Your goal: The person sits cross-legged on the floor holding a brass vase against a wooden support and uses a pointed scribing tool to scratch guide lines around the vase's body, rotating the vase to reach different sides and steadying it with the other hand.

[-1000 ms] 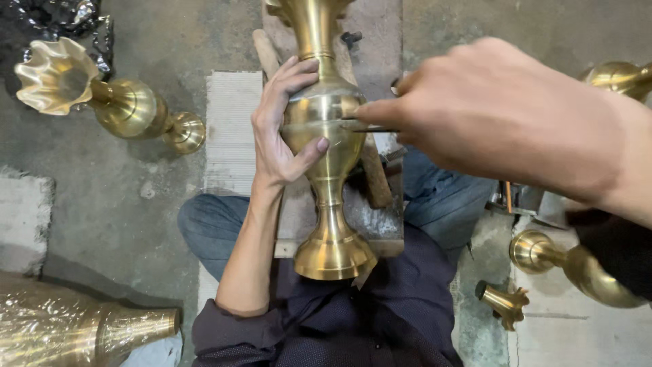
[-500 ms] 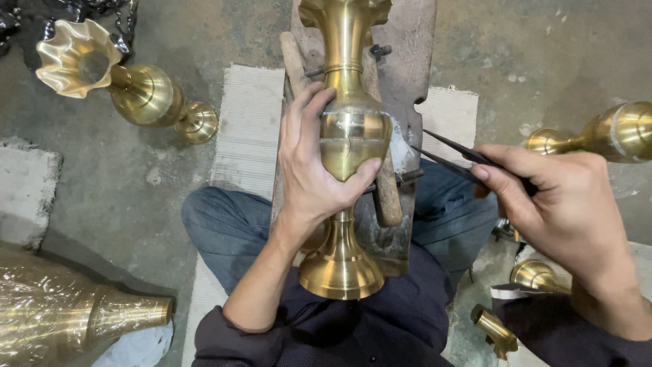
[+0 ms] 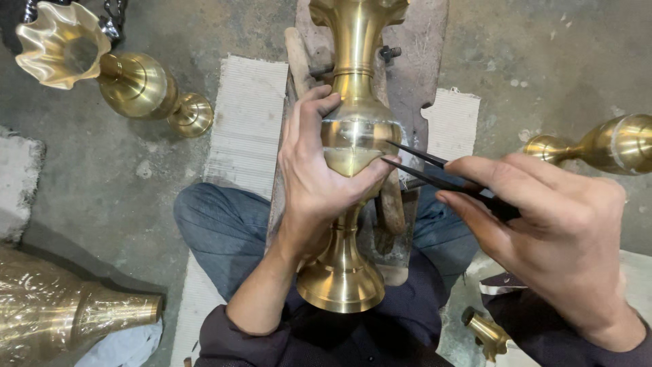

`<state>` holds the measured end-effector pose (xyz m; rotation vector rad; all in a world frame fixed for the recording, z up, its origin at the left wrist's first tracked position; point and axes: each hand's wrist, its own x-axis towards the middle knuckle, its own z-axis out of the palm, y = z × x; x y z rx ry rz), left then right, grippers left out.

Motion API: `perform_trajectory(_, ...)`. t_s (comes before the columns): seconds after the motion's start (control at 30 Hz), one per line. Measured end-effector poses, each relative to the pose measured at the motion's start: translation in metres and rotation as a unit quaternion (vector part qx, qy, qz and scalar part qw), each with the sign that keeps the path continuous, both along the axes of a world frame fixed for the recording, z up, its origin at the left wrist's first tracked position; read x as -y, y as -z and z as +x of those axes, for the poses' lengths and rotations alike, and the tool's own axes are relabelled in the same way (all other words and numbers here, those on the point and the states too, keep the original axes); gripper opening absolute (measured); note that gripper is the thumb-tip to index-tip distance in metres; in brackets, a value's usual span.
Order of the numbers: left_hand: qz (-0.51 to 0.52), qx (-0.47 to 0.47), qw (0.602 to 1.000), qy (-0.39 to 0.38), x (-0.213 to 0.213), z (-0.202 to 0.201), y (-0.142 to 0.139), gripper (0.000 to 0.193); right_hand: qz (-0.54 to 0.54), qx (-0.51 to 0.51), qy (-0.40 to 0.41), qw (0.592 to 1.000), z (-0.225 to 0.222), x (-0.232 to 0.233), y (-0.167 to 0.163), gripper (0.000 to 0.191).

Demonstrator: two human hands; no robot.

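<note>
A tall brass vase (image 3: 353, 136) lies lengthwise over my lap on a worn wooden block (image 3: 414, 61), its round foot toward me. My left hand (image 3: 316, 183) wraps around the vase's belly, thumb pressed on its lower curve. My right hand (image 3: 550, 224) pinches a pair of thin dark pointed tools (image 3: 435, 170) whose tips touch the belly of the vase just right of my left thumb. A scraped, paler band shows across the belly.
Another fluted brass vase (image 3: 115, 75) lies at the top left on the concrete floor. A large brass piece (image 3: 61, 312) sits at the bottom left, a brass vase (image 3: 604, 146) at the right, a small brass part (image 3: 485, 333) by my right knee. White mats (image 3: 244, 115) flank the block.
My right hand drew back from over the vase to the right and came lower, and the tool tips now meet the vase's belly. My left hand stays on the vase.
</note>
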<state>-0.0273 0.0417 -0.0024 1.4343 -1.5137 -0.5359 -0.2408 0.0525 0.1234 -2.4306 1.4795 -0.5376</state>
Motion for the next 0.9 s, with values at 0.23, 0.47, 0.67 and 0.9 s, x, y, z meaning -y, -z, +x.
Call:
perform_trajectory(0.23,-0.012,0.009,1.0,-0.021,0.002,0.0,0.001,0.08,-0.023,-0.025,-0.03,0.999,0.007,0.008,0.0,0.038)
perform_trajectory(0.47,-0.032,0.01,0.999,-0.021,0.003,0.0,0.009,0.08,-0.028,-0.05,-0.043,0.997,0.007,0.009,0.001,0.037)
perform_trajectory(0.67,-0.026,0.014,0.999,-0.022,0.004,0.0,0.01,0.082,-0.024,-0.072,-0.032,0.997,0.009,0.008,0.0,0.036)
perform_trajectory(0.9,-0.016,0.012,1.0,-0.019,0.003,0.0,0.009,0.083,-0.028,-0.062,-0.046,0.997,0.007,0.008,0.0,0.036)
